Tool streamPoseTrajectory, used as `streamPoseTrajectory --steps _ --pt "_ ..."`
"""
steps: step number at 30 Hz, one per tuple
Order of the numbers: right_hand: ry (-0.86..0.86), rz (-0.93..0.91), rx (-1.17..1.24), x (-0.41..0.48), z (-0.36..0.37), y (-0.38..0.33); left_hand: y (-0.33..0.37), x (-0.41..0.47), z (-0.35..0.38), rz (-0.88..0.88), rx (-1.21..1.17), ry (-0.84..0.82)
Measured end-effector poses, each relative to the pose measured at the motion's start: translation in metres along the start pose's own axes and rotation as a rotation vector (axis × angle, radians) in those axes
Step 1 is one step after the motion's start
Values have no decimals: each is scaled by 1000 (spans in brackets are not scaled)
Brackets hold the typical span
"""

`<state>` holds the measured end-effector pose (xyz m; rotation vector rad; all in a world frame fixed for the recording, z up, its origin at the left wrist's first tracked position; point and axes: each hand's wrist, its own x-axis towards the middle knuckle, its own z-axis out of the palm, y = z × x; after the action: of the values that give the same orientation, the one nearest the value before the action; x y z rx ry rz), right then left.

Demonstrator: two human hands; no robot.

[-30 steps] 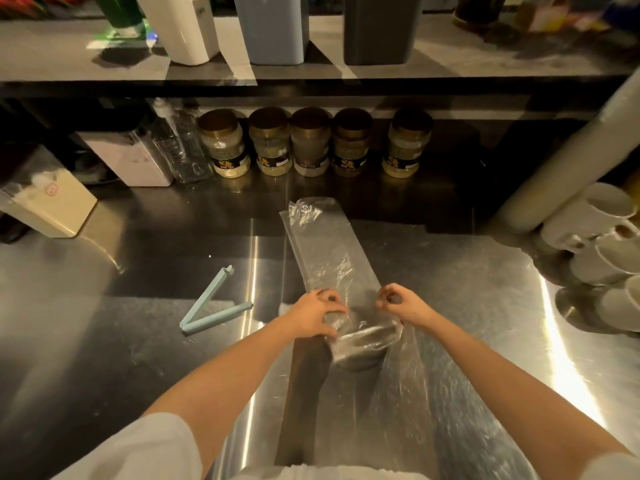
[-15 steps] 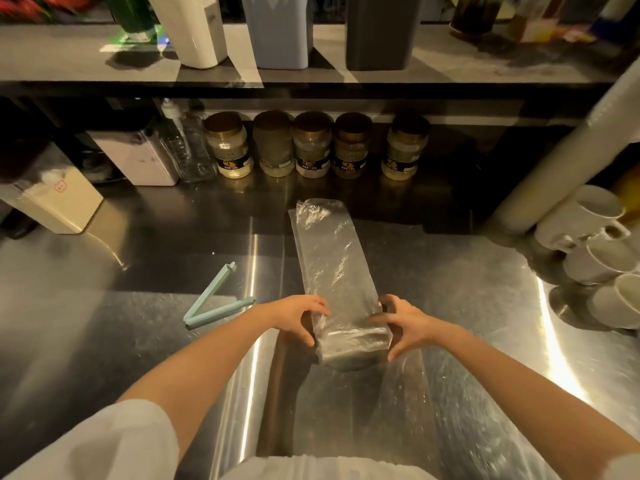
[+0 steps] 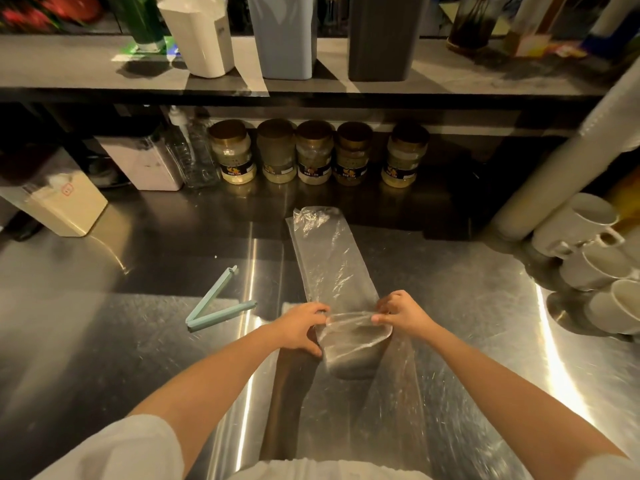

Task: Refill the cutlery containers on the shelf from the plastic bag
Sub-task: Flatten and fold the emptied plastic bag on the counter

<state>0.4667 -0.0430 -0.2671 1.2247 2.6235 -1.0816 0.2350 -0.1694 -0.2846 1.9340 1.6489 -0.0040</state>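
Left hand (image 3: 300,327) and right hand (image 3: 401,315) were both clamped on the near end of the plastic bag (image 3: 329,258), just below the centre of the frame, my fingers curled into the film at either edge. I saw the bag lying flat on the steel counter (image 3: 138,341), running up toward a row of jars (image 3: 313,152). An open blue clip (image 3: 221,315) lay to its left, apart. Three tall containers (image 3: 284,36) stood on the shelf (image 3: 69,71) along the top.
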Motion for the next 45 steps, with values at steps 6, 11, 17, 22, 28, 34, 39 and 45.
streamPoseTrajectory --steps 6,11,17,22,28,34,39,45 --pt "-69 75 316 -9 -8 -12 2 5 4 -45 -227 132" --pt "-72 155 588 -17 -24 -17 11 -7 -22 -203 -745 91" --pt "-206 65 718 -7 -28 -16 11 -2 -38 -359 -1070 160" --pt "-200 58 680 -3 -29 -28 18 4 -44 -418 -1234 268" --pt "105 125 743 4 -26 -34 14 -2 -46 -259 -960 203" --pt "149 180 816 5 -26 -36 5 0 -36 -229 -752 195" --pt "93 246 828 10 -20 -31 17 7 -32 -323 -884 243" --pt "135 264 782 14 -12 -29 21 22 -22 -463 -930 267"
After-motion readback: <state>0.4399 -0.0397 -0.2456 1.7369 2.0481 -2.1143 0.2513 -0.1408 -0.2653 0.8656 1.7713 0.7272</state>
